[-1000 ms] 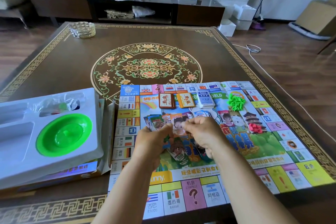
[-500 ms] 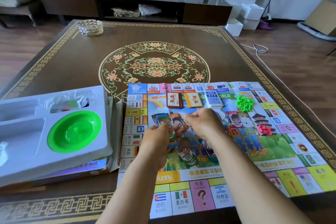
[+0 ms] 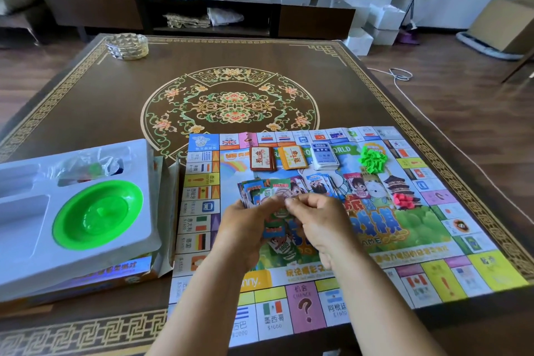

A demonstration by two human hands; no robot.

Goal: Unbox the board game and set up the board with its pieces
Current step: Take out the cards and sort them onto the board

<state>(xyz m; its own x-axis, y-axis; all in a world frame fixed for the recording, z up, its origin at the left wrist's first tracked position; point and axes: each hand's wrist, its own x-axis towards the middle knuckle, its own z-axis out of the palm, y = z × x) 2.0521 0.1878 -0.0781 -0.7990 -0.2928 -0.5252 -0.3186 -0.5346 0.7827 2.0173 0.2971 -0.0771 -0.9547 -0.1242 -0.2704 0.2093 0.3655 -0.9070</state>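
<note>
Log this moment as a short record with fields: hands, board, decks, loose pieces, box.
left hand: grips a fan of paper money
right hand: pinches a note at the fan
board: unfolded flat on the table
decks: brown deck, orange deck, blue-white deck, in a row at the board's far side
loose pieces: green houses, red pieces, each in a pile on the board
box insert: left of the board, holds a green dish

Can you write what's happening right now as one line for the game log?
step: sorting play money | left hand: holds fanned play money | right hand: pinches one note | board: unfolded | three card decks: placed
</note>
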